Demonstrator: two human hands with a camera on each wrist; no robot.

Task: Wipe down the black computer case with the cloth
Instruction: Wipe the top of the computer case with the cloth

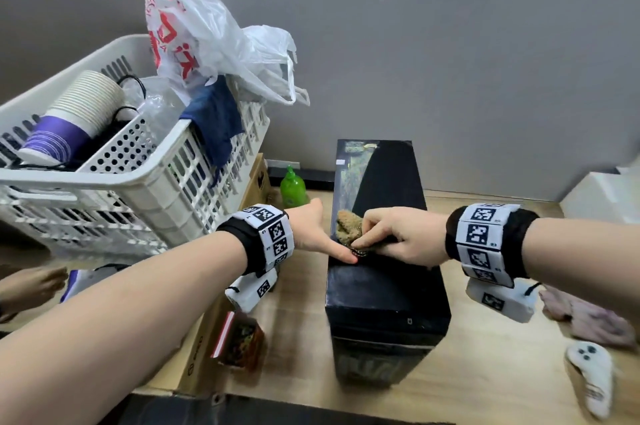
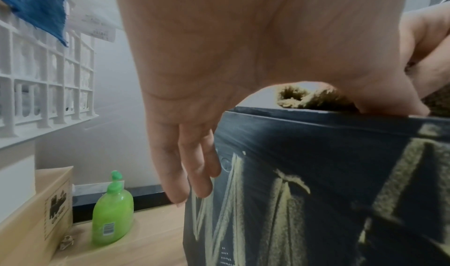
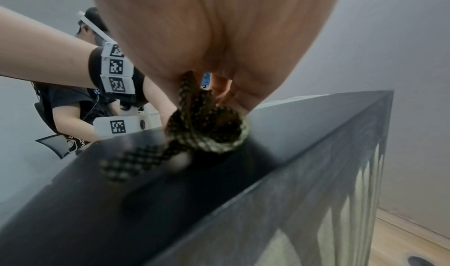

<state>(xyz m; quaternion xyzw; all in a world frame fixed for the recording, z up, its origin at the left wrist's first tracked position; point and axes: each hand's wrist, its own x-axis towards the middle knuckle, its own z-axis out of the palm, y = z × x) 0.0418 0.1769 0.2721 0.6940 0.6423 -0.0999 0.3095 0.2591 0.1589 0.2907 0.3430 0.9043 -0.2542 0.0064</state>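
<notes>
right hand (image 1: 398, 237) gripping cloth (image 1: 348, 227) atop black computer case (image 1: 384, 293), left hand (image 1: 317, 234) flat-fingered bracing case's side, green bottle (image 1: 293, 187) behind

Plain grey walls (image 1: 450, 44) meeting in a corner at the upper left of the frame, with a dark baseboard (image 1: 304, 177) along the bottom. Light wood-look floor (image 1: 485, 372) below. Soft, even lighting, no hard shadows.

Soft, even indoor light, fairly bright, with faint shadows on the grey wall (image 1: 485, 44). Wide-angle bending stretches the head view's edges. Both wrist views are smeared and out of focus up close, and the black computer case (image 3: 243, 203) looks hazy
</notes>
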